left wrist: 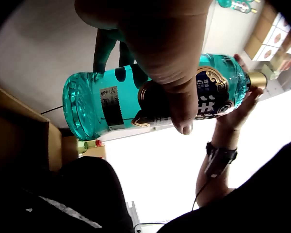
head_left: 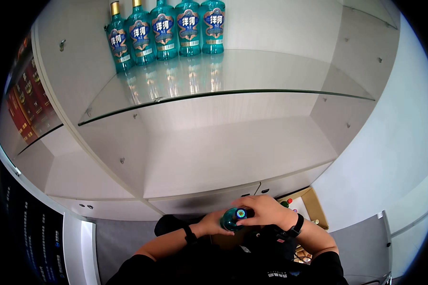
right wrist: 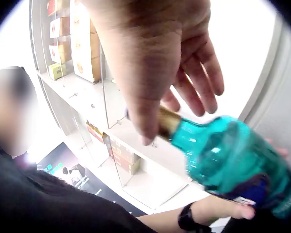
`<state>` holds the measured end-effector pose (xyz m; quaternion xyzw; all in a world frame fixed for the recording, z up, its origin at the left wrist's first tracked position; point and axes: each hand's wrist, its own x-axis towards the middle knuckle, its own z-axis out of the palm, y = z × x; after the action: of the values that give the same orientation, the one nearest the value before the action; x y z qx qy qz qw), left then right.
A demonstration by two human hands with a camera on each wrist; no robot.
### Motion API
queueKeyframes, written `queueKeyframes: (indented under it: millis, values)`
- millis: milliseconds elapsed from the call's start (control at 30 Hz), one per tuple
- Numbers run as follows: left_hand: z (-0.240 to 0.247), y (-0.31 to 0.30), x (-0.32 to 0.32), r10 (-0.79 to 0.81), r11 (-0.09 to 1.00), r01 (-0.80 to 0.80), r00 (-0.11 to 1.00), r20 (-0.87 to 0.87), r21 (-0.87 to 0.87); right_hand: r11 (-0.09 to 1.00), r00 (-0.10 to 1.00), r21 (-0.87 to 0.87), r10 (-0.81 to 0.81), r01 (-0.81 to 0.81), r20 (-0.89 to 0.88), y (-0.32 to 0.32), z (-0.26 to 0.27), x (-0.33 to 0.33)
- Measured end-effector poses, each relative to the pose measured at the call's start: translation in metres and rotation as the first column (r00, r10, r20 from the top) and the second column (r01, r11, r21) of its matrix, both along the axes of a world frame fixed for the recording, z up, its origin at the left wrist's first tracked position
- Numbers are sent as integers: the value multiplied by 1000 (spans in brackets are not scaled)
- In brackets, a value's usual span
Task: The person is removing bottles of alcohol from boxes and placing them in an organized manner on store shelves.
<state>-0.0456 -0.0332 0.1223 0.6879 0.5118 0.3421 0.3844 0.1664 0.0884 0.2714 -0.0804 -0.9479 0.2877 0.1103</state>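
Observation:
A teal glass bottle [head_left: 228, 220] with a gold cap is held in front of the body. The left hand [head_left: 213, 224] grips its body, the thumb lying across the dark label in the left wrist view, where the bottle [left wrist: 99, 104] shows its base at the left. At the neck, the right hand [head_left: 266, 211] has its thumb and a finger around the gold cap [right wrist: 168, 122], the other fingers extended in the right wrist view. Several matching bottles [head_left: 164, 31] stand in a row on the glass shelf.
The glass shelf [head_left: 252, 88] runs across the cabinet, with a lower white shelf [head_left: 233, 152] beneath it. An open cardboard box [head_left: 314, 204] with bottles sits on the floor at the right. Red boxes [head_left: 26, 102] stand in the left cabinet. A person [right wrist: 12, 111] shows in the right wrist view.

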Motion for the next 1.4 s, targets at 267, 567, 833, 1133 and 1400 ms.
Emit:
queueKeyframes:
  millis: [267, 567, 833, 1133, 1400]
  values:
    - [138, 9, -17, 140, 984, -113, 969, -202, 138, 999, 934, 25, 41, -35, -355, 24, -8, 3]
    - [269, 9, -8, 141, 956, -146, 989, 37, 254, 998, 899, -37, 27, -48, -437, 27, 42, -31]
    - [358, 23, -10, 160, 830, -189, 982, 100, 524, 998, 828, 40, 58, -43, -558, 47, 159, -33]
    - [436, 62, -15, 121, 739, -187, 982, 146, 647, 955, 755, -158, 90, -250, -649, 65, 240, -55]
    - [453, 91, -25, 357, 617, -249, 934, 16, 747, 967, 784, -154, 65, -201, -618, 101, 253, -71]
